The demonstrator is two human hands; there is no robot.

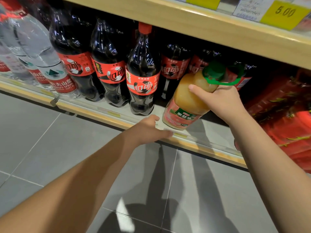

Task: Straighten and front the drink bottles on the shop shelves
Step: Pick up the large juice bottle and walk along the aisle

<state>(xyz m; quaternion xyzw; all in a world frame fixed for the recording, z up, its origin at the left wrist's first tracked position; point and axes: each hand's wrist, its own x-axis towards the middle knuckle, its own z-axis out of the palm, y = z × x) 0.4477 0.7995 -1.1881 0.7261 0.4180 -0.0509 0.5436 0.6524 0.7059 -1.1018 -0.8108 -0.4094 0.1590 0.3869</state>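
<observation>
- The tall orange plastic juice bottle with a green cap and carry loop [188, 98] leans tilted at the front of the low pale wooden shelf [94, 113]. Its base is just behind the lip. We judge it is being stood upright and fronted.
- Our right hand [222, 100] grasps its shoulder, fingers wrapped round, to steer the tilt.
- Our left hand [151, 128] rests on the lip beside the base, fingers loose, holding nothing, likely for balance.
- Dark cola bottles with red labels [143, 73] stand just left, clear water bottles [42, 52] beyond, and red wrapped packs [289, 115] to the right.
- A grey tiled floor [42, 140] lies below, and a yellow price tag [284, 13] sits above.
</observation>
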